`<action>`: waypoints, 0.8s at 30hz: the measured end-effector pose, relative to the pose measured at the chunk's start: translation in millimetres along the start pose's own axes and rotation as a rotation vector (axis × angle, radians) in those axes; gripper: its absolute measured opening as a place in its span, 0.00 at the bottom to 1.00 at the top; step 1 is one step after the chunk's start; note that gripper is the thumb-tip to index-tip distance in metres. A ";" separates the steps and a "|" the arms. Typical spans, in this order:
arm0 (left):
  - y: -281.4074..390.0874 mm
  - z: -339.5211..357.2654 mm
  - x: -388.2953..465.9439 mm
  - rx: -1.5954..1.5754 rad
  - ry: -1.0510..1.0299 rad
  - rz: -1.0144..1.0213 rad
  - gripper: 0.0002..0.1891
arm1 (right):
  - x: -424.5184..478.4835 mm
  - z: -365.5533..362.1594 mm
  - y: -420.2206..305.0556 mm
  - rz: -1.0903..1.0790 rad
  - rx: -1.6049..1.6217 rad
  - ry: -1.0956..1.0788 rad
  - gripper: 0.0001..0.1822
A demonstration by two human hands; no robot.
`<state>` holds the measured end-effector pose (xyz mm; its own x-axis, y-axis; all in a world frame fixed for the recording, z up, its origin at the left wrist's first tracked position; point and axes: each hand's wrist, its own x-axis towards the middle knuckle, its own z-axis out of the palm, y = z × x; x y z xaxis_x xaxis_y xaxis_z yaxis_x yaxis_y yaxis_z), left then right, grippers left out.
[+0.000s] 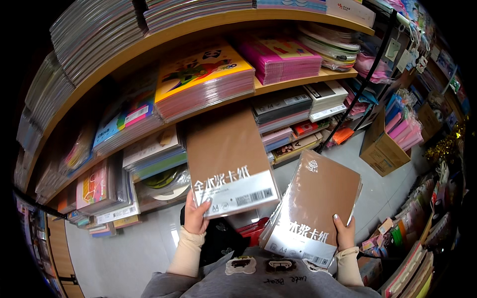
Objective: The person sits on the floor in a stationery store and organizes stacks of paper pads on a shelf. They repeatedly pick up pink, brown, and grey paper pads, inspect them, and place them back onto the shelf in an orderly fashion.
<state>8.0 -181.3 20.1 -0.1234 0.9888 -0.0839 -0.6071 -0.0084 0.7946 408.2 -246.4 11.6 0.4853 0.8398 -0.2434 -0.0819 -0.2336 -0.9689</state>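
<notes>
My left hand [197, 214] grips the lower left corner of a plastic-wrapped pack of brown A4 cardstock [227, 149], thumb on top. The far end of that pack reaches under the wooden shelf. My right hand [345, 232] holds a stack of similar brown cardstock packs [316, 197] by its right edge, tilted near my body. The two lots lie side by side, the right one a little lower. Fingers of both hands are partly hidden beneath the packs.
Wooden shelves [268, 87] curve across the front, loaded with a stack of yellow-covered packs [205, 70], magenta packs [279, 56] and dark packs [283, 104]. An open cardboard box [384, 149] of pink packets stands on the tiled floor at right. More goods line the lower right.
</notes>
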 end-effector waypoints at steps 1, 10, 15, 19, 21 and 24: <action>1.9 2.9 9.1 0.002 0.016 0.017 0.28 | -3.7 0.1 -2.1 -0.011 0.010 0.004 0.27; 4.3 7.0 76.9 0.126 0.092 0.071 0.25 | 12.0 8.1 9.4 0.018 -0.103 0.010 0.29; -1.2 21.3 72.5 0.625 0.344 0.291 0.30 | 27.3 15.7 17.7 0.006 -0.130 -0.032 0.30; 13.2 53.8 47.9 1.795 0.107 0.729 0.32 | 30.1 23.6 14.5 -0.003 -0.086 -0.078 0.30; 3.7 66.1 52.5 1.883 -0.089 0.654 0.30 | 30.9 27.9 11.2 0.002 -0.063 -0.087 0.30; -9.8 59.1 74.1 1.936 -0.173 0.657 0.26 | 32.1 32.8 8.8 0.037 -0.054 -0.116 0.30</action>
<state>51.2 -99.2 41.6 0.2002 0.9058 0.3735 0.9496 -0.2732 0.1535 394.5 -205.5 -6.2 0.3783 0.8804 -0.2859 -0.0491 -0.2893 -0.9560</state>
